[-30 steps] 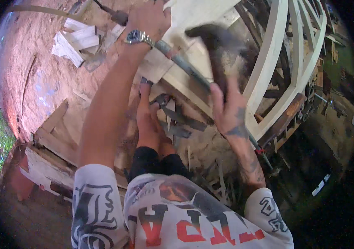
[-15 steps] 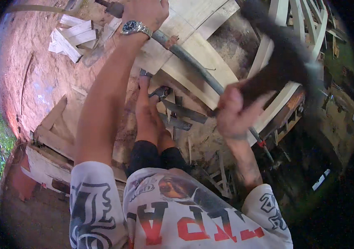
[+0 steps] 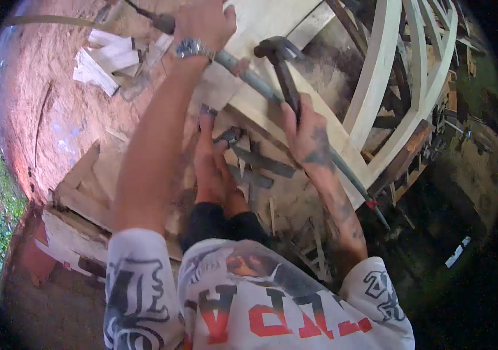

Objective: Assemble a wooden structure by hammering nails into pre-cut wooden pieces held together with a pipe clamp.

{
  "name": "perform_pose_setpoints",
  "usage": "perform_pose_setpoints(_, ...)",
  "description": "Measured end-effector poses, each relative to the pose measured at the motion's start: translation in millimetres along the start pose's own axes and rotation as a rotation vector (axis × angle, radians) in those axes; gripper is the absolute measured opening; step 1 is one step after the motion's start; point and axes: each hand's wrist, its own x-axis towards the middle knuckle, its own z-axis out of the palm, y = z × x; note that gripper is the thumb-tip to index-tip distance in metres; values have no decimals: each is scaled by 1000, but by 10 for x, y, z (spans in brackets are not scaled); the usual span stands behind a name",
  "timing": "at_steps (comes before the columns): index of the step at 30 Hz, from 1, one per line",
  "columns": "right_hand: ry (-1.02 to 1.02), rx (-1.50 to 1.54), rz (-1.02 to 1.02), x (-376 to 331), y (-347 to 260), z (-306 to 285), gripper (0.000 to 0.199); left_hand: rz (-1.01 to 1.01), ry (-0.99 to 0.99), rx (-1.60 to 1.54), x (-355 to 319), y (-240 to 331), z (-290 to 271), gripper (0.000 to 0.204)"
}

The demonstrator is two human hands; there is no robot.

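Observation:
A claw hammer (image 3: 286, 81) with a dark head is in my right hand (image 3: 309, 131), whose fingers are wrapped round its handle. The hammer's head is raised above a long grey metal pipe (image 3: 260, 87). This pipe runs slantwise across pale wooden boards (image 3: 301, 87). Near its upper end my left hand (image 3: 205, 26), below which a metal wristwatch (image 3: 193, 49) shows, is closed over the pipe. The top edge of the picture and the hand itself hide part of that grip. Just left of the hand a dark metal end piece (image 3: 164, 23) sticks out.
Curved pale timber ribs (image 3: 380, 70) rise at the right. White wood offcuts (image 3: 109, 58) lie on reddish ground at the upper left. Dark wood strips (image 3: 263, 160) are beside my feet. A wooden structure (image 3: 79, 230) stands at lower left. The pipe's lower end carries a red part (image 3: 371, 203).
My right hand has swung the hammer from the right, where it was blurred, leftward over the pipe. My left hand stays at the pipe's upper end.

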Motion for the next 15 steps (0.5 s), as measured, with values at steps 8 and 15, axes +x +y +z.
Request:
perform_pose_setpoints(8, 495, 135, -184, -293, 57, 65, 28, -36, -70, -65, -4, 149, -19, 34)
perform_pose_setpoints(15, 147, 191, 52, -178, -71, 19, 26, -111, -230, -18, 31, 122, 86, 39)
